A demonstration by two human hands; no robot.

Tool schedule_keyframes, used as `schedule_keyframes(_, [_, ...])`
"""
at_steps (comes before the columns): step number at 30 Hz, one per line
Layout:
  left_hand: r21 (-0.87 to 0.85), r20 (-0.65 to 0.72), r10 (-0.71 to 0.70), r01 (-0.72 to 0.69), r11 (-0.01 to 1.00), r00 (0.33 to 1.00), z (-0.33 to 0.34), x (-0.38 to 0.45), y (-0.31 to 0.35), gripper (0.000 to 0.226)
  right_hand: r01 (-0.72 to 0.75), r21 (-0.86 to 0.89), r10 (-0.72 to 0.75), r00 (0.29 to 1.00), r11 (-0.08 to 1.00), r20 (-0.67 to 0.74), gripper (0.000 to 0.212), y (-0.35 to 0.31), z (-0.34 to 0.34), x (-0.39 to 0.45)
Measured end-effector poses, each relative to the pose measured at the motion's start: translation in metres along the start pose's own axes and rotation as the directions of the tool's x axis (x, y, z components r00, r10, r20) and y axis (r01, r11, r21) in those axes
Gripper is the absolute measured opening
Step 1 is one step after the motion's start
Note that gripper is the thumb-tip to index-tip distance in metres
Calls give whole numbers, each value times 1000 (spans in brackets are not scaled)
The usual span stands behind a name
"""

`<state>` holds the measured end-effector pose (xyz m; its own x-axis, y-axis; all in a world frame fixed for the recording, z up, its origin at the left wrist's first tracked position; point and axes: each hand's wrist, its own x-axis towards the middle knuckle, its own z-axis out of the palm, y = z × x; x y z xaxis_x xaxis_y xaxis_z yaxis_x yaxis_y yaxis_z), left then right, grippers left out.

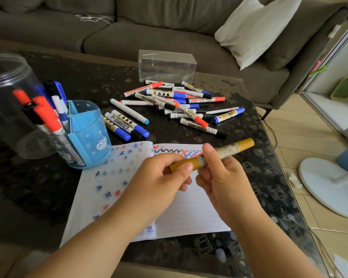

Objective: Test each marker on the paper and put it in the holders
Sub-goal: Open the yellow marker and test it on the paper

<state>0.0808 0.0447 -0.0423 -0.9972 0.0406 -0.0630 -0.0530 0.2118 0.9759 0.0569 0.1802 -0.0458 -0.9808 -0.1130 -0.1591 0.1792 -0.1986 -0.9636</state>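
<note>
**Gold marker in hand, cap not yet off**

I hold the gold marker (213, 155) just right of frame centre, level above the paper (181, 213). My left hand (161, 177) curls its fingers and thumb round the gold cap end; my right hand (219, 173) pinches the pale barrel beside the cap seam. Both hands are closed on the same marker. This opposed grip suits pulling the cap off, which I judge to be the step in hand, ahead of a test stroke. The cap appears seated; the seam shows no gap that I can tell.

The paper lies open at lower centre, directly under my hands, so a stroke needs only a short drop. Its left page carries star blots; its upper right carries rows of zigzag strokes in red, blue and black.

The untested pile of markers (181, 105) lies at upper centre on the dark table (48, 187), within reach beyond the paper. The blue holder (90, 135) stands left of centre, touching the paper's upper left corner, beside a clear round holder (10, 101) at far left; markers stand capped in that cluster. A clear box (167, 65) stands behind the pile.

Judgement: much of the task remains, given the size of the pile.
</note>
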Motion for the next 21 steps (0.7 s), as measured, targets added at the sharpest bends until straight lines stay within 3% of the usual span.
schedule_keyframes(4, [-19, -145, -27, 25, 1000, 989, -10, 2, -1, 10, -111, 1, 110, 993, 994, 40, 37, -3, 1, 1])
schedule_keyframes(6, [-46, -221, -44, 34, 998, 974, -18, 4, -3, 8, -104, -239, 86, 992, 965, -87, 30, -5, -2, 3])
schedule_keyframes(8, [-42, -266, -52, 42, 998, 963, -26, 5, -2, 4, -2, -592, -154, 965, 806, -214, 15, -5, -5, 1])
schedule_keyframes(9, [-36, -277, -55, 47, 998, 959, -30, 6, -1, 4, 100, -705, -311, 933, 702, -178, 10, -5, -5, 0])
schedule_keyframes(11, [-30, -284, -58, 51, 998, 957, -38, 4, 2, 6, 335, -822, -521, 852, 460, 55, 17, -5, 4, -4])
schedule_keyframes(13, [-11, -284, -38, 36, 999, 958, -46, 1, 4, 8, 466, -841, -526, 805, 274, 275, 33, 0, 17, -2])
schedule_keyframes(17, [3, -270, -6, 7, 1000, 963, -61, -6, 5, 6, 562, -794, -440, 788, 231, 430, 29, 4, 50, 9])
schedule_keyframes(21, [0, -366, 41, -44, 999, 930, -81, -11, 2, 10, 565, -776, -451, 791, 279, 414, 12, -2, 80, 17])
